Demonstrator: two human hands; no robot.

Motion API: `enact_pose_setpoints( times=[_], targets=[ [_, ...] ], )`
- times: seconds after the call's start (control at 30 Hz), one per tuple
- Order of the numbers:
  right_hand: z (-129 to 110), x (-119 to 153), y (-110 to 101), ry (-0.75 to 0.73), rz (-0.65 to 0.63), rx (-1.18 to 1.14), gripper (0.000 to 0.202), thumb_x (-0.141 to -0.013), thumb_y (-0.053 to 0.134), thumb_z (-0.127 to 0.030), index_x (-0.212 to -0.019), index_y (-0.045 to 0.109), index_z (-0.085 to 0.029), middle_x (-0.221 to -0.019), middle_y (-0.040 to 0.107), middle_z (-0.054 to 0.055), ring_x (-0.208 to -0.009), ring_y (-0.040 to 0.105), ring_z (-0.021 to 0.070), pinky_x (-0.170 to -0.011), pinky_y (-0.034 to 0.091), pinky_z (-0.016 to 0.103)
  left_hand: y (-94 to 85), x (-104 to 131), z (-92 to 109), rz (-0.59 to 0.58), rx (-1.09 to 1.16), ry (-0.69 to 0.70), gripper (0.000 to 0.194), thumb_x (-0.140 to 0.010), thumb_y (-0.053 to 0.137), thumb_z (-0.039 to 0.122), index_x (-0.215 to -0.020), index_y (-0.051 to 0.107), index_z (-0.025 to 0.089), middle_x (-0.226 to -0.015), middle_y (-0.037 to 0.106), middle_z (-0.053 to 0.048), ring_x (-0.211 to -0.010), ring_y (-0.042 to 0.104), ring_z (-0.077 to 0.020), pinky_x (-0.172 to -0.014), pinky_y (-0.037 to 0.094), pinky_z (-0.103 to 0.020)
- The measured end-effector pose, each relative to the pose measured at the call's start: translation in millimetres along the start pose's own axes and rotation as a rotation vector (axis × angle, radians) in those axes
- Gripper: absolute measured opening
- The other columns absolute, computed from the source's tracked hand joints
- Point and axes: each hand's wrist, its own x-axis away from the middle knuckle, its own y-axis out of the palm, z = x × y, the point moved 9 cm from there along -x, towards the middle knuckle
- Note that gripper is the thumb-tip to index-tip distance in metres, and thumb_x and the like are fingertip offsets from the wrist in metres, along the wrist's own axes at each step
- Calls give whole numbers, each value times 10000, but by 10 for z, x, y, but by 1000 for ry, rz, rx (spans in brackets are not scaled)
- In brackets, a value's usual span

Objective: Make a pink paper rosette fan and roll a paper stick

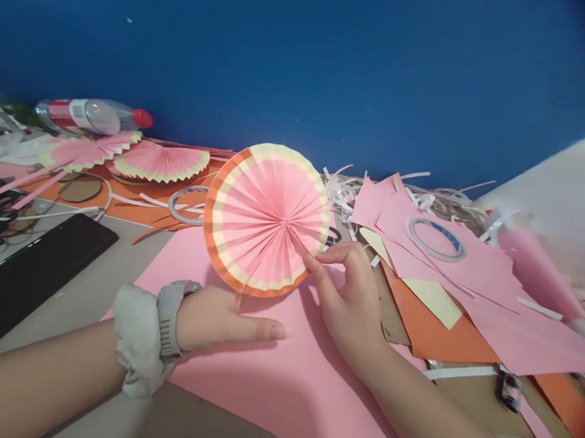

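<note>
A round pleated paper fan (pixel 251 243), pink with a pale yellow band and an orange edge along its left and lower side, stands tilted up in front of me. My right hand (pixel 350 296) pinches its lower right rim between thumb and forefinger. Below the fan, my left hand (pixel 225 318) has its thumb stretched out, away from the fan's face. Its other fingers are hidden behind the fan, so I cannot tell if they touch it. Beneath both hands lies a large pink paper sheet (pixel 261 383).
Two pleated fans (pixel 163 162) and a plastic bottle (pixel 96 116) lie at the back left, above a black phone (pixel 37 281). Tape rolls (pixel 436 240) rest at both sides. Pink sheets (pixel 488 279), orange paper (pixel 435 322) and white strips (pixel 344 189) cover the right.
</note>
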Motion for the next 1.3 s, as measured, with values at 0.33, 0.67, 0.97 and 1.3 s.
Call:
enact_pose_setpoints(
  times=[0.33, 0.67, 0.97, 1.3],
  targets=[
    [626, 16, -74, 488, 189, -381, 244, -767, 661, -422, -780, 575, -194, -762, 597, 3, -725, 550, 156, -705, 431, 317, 243, 10, 224, -84, -358, 134, 349, -849, 582, 240, -1195, 551, 211, -1173, 604, -62, -1108, 516, -207, -989, 386, -353],
    [391, -19, -29, 337, 112, -339, 194, -800, 642, -365, -755, 535, -210, -742, 538, -5, -686, 517, 147, -645, 424, 297, 277, 35, 230, -112, -425, 172, 337, -864, 556, 269, -1194, 547, 199, -1159, 611, -70, -1104, 509, -209, -972, 386, -322],
    [163, -35, 59, 101, -17, -123, 109, -846, 592, -253, -783, 510, -217, -801, 540, -2, -770, 522, 164, -703, 411, 318, 279, 48, 186, -113, -398, 140, 335, -870, 543, 267, -1201, 530, 218, -1184, 611, -42, -1081, 547, -191, -951, 399, -298],
    [233, -14, 74, 171, -13, -85, 218, -800, 611, -312, -953, 488, -217, -974, 524, 54, -938, 512, 204, -817, 429, 384, 295, 46, 345, -131, -418, 267, 284, -875, 548, 259, -1148, 577, 186, -1151, 629, -64, -1081, 507, -204, -974, 371, -315]
  ],
)
